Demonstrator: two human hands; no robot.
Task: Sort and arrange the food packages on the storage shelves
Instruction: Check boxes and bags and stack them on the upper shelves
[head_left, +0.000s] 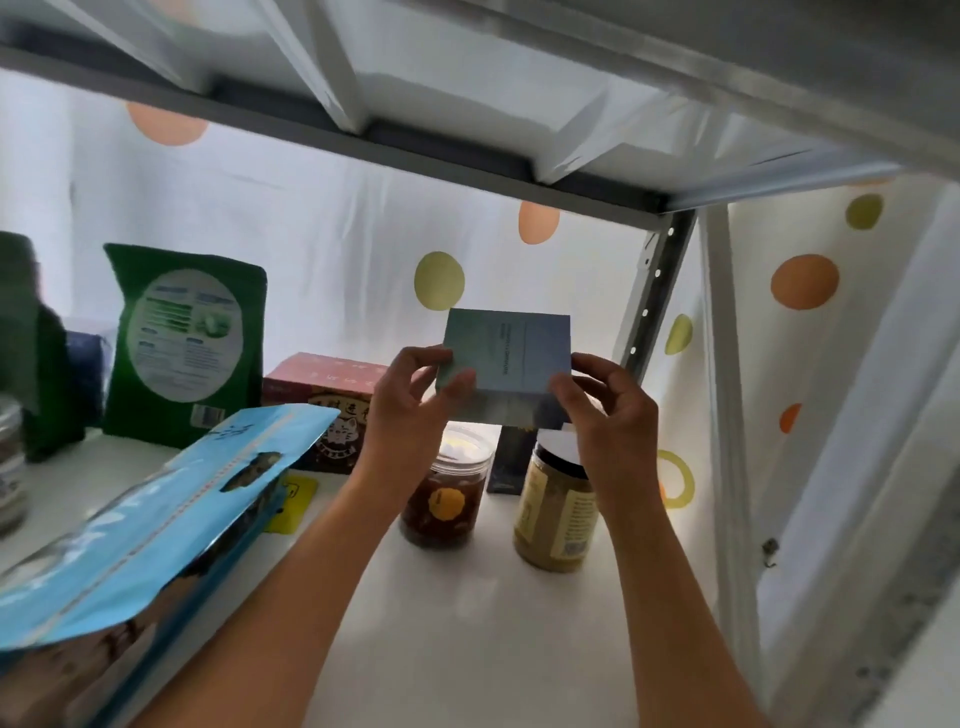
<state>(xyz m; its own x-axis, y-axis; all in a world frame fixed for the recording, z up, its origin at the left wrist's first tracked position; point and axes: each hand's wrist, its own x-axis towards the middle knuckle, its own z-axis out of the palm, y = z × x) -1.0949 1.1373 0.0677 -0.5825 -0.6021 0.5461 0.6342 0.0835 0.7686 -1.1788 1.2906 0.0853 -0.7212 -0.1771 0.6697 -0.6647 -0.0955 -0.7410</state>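
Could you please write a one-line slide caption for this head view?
Both hands, left hand and right hand, hold a blue-grey box above two jars on the shelf.

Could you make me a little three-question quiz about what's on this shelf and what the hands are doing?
1. True or false: both hands hold the grey-blue box.
2. Which stands directly left of the tan jar? A) green pouch B) dark jar C) light blue bag
3. The light blue bag is ____: upright or lying down?

Key: 1 true, left hand and right hand pinch its sides; 2 B; 3 lying down.
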